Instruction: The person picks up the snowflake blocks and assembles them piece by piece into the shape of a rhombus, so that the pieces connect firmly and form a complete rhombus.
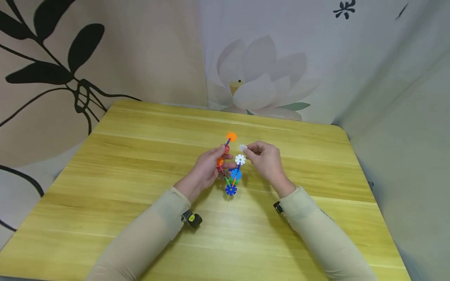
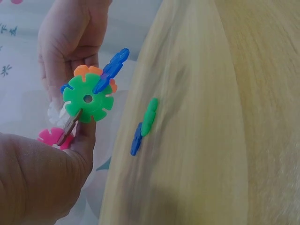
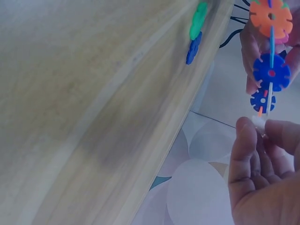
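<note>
My left hand [image 1: 205,169] grips a linked chain of coloured notched plastic discs, its fingers behind an orange disc and its thumb near a red one. An orange disc [image 1: 231,136] stands at the chain's far end; a blue disc [image 1: 236,174] and a white notched disc [image 1: 240,159] lie along its right side. Between thumb and fingertips my right hand [image 1: 265,160] pinches another white disc [image 1: 243,148], right above that white one. In the left wrist view a green disc [image 2: 77,96] faces the camera, with a pink disc [image 2: 49,136] by the thumb.
Both hands work over the middle of a wooden table [image 1: 140,195]. A green disc [image 2: 150,116] and a blue disc [image 2: 136,139] appear end to end against the tabletop in the left wrist view. Printed curtains [image 1: 158,50] hang behind the table's far edge.
</note>
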### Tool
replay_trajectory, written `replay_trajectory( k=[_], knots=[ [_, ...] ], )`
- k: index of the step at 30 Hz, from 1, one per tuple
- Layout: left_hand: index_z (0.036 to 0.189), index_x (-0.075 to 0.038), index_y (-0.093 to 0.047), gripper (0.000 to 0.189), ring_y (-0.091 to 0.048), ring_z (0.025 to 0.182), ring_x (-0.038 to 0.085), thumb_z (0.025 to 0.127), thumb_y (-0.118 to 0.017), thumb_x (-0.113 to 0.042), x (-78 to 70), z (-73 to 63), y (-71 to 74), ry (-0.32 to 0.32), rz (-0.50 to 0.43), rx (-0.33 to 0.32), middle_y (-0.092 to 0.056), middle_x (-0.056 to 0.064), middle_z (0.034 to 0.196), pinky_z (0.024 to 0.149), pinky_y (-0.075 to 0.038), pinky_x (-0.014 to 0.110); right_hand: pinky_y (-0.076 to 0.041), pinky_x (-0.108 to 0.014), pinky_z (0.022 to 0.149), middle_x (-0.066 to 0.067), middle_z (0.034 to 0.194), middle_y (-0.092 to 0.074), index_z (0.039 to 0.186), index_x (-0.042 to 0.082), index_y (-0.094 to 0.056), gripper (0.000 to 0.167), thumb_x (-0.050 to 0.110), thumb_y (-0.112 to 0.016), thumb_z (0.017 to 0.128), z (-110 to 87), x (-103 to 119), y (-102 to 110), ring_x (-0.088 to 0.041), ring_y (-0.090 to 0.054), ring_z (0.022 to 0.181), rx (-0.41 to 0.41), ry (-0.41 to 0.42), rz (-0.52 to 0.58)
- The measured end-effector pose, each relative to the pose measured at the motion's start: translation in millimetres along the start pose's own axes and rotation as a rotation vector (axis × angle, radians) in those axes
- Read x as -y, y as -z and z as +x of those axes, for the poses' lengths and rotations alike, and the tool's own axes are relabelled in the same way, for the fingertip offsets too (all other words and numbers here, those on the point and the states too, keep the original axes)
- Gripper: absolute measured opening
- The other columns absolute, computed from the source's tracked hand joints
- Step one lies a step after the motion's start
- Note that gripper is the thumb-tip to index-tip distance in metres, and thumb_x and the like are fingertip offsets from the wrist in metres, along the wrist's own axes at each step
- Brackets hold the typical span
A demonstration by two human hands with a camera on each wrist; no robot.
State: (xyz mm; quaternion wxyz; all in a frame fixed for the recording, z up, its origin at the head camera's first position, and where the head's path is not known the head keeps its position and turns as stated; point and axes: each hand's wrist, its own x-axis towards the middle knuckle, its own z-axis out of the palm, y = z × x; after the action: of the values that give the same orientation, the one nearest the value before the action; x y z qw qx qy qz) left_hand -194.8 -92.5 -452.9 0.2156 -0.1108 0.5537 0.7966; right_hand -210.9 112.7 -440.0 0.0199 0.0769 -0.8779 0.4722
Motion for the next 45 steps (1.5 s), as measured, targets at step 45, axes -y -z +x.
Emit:
replay_trajectory(
  k=[45],
  knots=[
    [0.137, -0.008, -0.053, 0.031, -0.076, 0.093, 0.018, 0.114, -0.052, -0.030, 17.3, -0.1, -10.7, -0.012, -0.049, 0.036, -0.068, 0.005, 0.115, 0.081, -0.064, 0.034, -0.058, -0.021, 0.061, -0.012, 0.088, -0.080, 0.097, 0.005, -0.079, 0.019, 0.024, -0.078, 0.100, -4.0, 6.8, -19.7, -0.022, -0.074, 0.076, -0.087, 0.025, 0.009]
  ],
)
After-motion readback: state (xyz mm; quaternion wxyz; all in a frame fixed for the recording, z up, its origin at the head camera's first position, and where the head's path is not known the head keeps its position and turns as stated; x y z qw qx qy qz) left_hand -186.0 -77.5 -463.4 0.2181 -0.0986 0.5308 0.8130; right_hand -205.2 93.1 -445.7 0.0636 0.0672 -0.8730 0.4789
